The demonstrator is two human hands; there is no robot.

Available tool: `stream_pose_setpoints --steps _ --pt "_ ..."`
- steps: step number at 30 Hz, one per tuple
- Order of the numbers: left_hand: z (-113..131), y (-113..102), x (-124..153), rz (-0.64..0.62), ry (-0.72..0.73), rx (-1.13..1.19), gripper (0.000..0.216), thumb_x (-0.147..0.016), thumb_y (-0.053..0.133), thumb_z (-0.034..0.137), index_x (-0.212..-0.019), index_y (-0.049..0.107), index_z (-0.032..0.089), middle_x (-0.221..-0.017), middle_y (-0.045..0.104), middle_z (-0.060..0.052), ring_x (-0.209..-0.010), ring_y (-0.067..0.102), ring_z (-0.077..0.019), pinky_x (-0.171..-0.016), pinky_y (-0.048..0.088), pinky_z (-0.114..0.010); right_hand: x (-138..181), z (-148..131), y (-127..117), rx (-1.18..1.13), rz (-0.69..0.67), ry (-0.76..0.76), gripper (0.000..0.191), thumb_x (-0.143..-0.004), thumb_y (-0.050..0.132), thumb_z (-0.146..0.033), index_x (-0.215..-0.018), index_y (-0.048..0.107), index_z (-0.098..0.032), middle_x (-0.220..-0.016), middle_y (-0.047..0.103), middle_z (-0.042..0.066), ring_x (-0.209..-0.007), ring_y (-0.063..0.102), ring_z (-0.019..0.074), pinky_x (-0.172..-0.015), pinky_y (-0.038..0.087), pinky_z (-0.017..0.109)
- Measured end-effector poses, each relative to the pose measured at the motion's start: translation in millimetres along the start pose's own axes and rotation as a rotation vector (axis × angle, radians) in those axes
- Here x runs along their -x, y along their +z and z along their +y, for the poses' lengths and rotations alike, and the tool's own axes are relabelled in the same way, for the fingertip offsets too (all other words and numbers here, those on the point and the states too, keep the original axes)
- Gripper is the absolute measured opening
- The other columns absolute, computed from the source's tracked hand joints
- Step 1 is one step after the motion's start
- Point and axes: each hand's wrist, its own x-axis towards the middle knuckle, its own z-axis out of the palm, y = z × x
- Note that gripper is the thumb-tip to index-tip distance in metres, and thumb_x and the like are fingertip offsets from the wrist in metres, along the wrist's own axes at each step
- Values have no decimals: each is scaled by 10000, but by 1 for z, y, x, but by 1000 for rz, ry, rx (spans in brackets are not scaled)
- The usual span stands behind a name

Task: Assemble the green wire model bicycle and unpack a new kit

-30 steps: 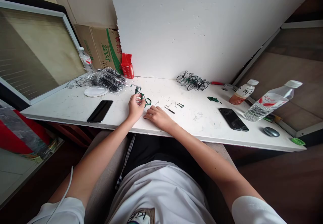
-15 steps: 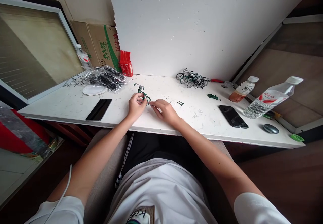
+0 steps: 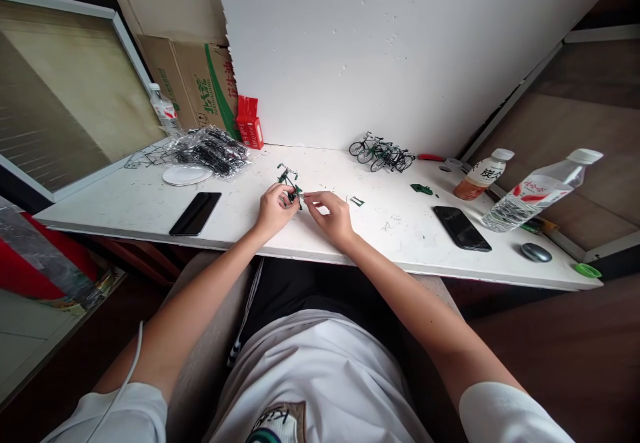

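Green model bicycle [image 3: 289,183] is sitting in my left hand [image 3: 273,208], just above the white table [image 3: 150,210], near its front edge and between my two hands. My left fingers are curling shut round its lower frame while the handlebars are sticking up beyond my knuckles. My right hand [image 3: 331,215] is meeting it from the right, thumb and forefinger pinching narrow against the frame's near end, on something too small for me to make out. I am judging that this fitting is wanting a steady left grip, wrists resting on the table edge, and a light push along the frame rather than a twist, so nothing thin is bending. Loose small parts [image 3: 357,201] are lying just beyond my right hand, and finished bicycles [image 3: 383,153] are standing well apart by the back board [image 3: 400,63]
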Motion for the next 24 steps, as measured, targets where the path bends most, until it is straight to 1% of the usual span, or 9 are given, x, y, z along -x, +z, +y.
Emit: stream_pose_setpoints --steps 4,9,12,17,21,24 --pt "2 0 1 -5 17 -16 121 -837 761 179 -951 726 195 -954 730 -47 -650 629 -115 -569 494 -248 0 -1 -1 68 -36 13 257 -1104 550 -390 -1093 771 -260 -1203 827 97 -1160 759 264 -809 703 404" --pt "4 0 1 -41 33 -17 116 -843 755 181 -954 726 198 -952 717 -44 -655 627 -118 -557 487 -243 0 -2 -1 103 -36 45 261 -1111 530 -372 -1105 764 -255 -1196 825 94 -1159 745 263 -774 681 387" --pt "4 -1 1 -64 68 -16 113 -869 751 198 -979 724 195 -967 704 -48 -660 616 -120 -559 479 -248 -1 -1 0 89 -9 35 244 -1111 543 -363 -1082 759 -252 -1166 826 89 -1125 746 255 -756 666 376" --pt "0 -2 0 -76 86 -31 151 -924 781 302 -1018 716 203 -992 704 -44 -657 568 -116 -611 477 -266 -2 4 1 65 52 40 259 -1124 548 -398 -1064 754 -254 -1147 830 88 -1089 759 256 -731 652 381" --pt "-3 -3 0 -64 83 -14 176 -918 799 323 -1009 710 202 -927 680 -22 -641 556 -114 -629 467 -274 -2 5 2 34 113 -9 245 -1122 576 -408 -1020 748 -265 -1116 840 71 -1032 764 252 -668 620 374" --pt "-4 -3 0 -63 88 -6 180 -921 797 330 -1010 706 202 -888 660 -10 -633 552 -116 -638 465 -281 -2 4 2 30 130 -25 227 -1120 590 -397 -1010 742 -269 -1105 843 64 -1011 762 249 -650 602 370"
